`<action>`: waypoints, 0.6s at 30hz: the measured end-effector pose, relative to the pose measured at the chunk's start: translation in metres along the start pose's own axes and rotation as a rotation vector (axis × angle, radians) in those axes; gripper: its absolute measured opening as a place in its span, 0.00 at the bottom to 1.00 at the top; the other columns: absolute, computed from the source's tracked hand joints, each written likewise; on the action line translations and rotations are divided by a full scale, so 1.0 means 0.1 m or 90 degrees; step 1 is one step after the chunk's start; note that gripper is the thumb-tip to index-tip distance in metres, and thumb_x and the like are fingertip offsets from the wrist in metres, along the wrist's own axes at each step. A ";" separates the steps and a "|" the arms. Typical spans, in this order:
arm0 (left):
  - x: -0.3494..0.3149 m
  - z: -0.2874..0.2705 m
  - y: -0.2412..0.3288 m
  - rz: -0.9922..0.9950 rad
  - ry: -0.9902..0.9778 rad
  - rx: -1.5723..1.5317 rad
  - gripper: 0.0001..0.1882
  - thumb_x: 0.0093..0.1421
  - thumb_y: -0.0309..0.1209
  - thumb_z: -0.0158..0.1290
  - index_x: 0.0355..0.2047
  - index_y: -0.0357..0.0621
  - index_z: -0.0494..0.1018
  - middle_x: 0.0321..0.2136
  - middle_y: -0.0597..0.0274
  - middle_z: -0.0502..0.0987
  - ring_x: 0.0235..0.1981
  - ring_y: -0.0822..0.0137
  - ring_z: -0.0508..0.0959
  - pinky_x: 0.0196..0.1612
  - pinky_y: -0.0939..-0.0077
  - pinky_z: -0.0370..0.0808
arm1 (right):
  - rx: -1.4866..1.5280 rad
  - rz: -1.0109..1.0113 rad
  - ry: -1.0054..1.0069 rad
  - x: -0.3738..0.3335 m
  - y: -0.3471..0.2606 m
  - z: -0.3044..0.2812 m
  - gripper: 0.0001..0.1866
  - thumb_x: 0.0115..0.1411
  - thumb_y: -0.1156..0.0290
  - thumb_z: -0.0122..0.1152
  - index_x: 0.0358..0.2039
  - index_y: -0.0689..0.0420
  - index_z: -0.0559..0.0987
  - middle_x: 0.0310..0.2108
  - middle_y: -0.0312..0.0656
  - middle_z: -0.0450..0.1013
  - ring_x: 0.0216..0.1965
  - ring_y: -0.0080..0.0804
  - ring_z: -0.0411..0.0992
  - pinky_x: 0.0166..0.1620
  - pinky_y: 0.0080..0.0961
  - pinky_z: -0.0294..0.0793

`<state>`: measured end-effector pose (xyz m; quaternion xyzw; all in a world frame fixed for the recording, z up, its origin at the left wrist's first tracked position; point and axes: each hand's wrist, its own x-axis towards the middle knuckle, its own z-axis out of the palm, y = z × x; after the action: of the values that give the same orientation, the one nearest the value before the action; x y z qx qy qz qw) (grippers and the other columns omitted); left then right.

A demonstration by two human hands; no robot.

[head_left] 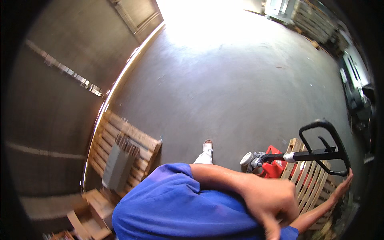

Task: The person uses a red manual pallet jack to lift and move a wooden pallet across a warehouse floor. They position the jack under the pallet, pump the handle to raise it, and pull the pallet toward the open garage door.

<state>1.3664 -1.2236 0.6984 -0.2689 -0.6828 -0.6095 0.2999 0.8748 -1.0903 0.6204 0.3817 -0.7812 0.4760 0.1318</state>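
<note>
holding the bare, straight-fingered right hand (343, 185) against the lower corner of the black looped handle (330, 153) of the red, pale-wheeled pallet jack (273, 169), lower right; curling the blurred bare left hand (272, 198) nearby, cannot tell whether gripping anything.

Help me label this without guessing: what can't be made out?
In the head view:
Left hand: blurred; its back hides whether it holds anything.
Right hand: too small to tell if it touches the black handle.
Pallet near the handle: partly hidden by the left hand.
Far bright area: lost in glare.
</note>
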 end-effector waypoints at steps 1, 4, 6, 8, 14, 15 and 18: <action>-0.05 -0.38 -0.15 -0.053 -0.003 0.103 0.23 0.59 0.49 0.62 0.23 0.41 0.73 0.19 0.55 0.74 0.23 0.47 0.78 0.31 0.55 0.74 | -0.097 -0.124 -0.011 0.10 0.79 -0.21 0.32 0.76 0.47 0.36 0.64 0.59 0.72 0.65 0.50 0.67 0.66 0.46 0.63 0.69 0.44 0.57; 0.12 -1.27 -0.54 -0.069 0.156 0.390 0.24 0.56 0.49 0.66 0.36 0.39 0.76 0.35 0.48 0.77 0.38 0.45 0.77 0.42 0.52 0.75 | -0.115 0.078 0.131 0.13 0.44 0.50 0.32 0.74 0.45 0.43 0.62 0.60 0.74 0.64 0.50 0.68 0.65 0.45 0.64 0.67 0.43 0.60; 0.24 -1.80 -1.01 -0.182 0.109 0.446 0.29 0.57 0.50 0.65 0.48 0.39 0.75 0.45 0.43 0.74 0.49 0.42 0.73 0.52 0.51 0.73 | -0.348 -0.046 0.018 0.34 0.13 0.66 0.27 0.71 0.45 0.47 0.59 0.50 0.79 0.68 0.46 0.65 0.67 0.46 0.62 0.68 0.41 0.60; 0.43 -2.24 -1.41 -0.149 0.107 0.581 0.39 0.58 0.53 0.64 0.60 0.40 0.67 0.55 0.38 0.67 0.57 0.39 0.68 0.60 0.48 0.67 | -0.517 -0.287 0.096 0.50 -0.36 1.15 0.24 0.71 0.48 0.48 0.53 0.52 0.81 0.58 0.46 0.73 0.63 0.46 0.67 0.65 0.40 0.63; 0.76 -2.67 -2.42 -0.234 -0.116 0.464 0.46 0.58 0.55 0.61 0.67 0.38 0.61 0.53 0.35 0.72 0.53 0.41 0.74 0.59 0.52 0.70 | -0.371 0.108 0.107 0.58 -0.87 1.55 0.31 0.71 0.43 0.40 0.35 0.60 0.76 0.42 0.50 0.73 0.49 0.48 0.70 0.54 0.42 0.66; 0.83 -2.68 -2.46 -0.277 -0.204 0.374 0.43 0.58 0.54 0.60 0.65 0.37 0.63 0.48 0.36 0.75 0.50 0.43 0.77 0.57 0.54 0.73 | -0.360 0.128 0.111 0.54 -0.73 1.47 0.32 0.71 0.41 0.37 0.35 0.59 0.77 0.42 0.52 0.73 0.50 0.51 0.69 0.55 0.46 0.64; 0.85 -2.73 -2.64 -0.347 -0.329 0.146 0.28 0.58 0.41 0.59 0.54 0.33 0.73 0.27 0.46 0.79 0.31 0.52 0.82 0.44 0.62 0.78 | -0.254 0.179 0.115 0.50 -0.60 1.53 0.31 0.70 0.42 0.38 0.29 0.57 0.73 0.34 0.49 0.69 0.42 0.48 0.68 0.51 0.46 0.63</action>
<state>1.1377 -1.5245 0.6050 -0.1871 -0.8457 -0.4991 -0.0267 0.9080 -1.2586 0.6091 0.1918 -0.8903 0.3579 0.2061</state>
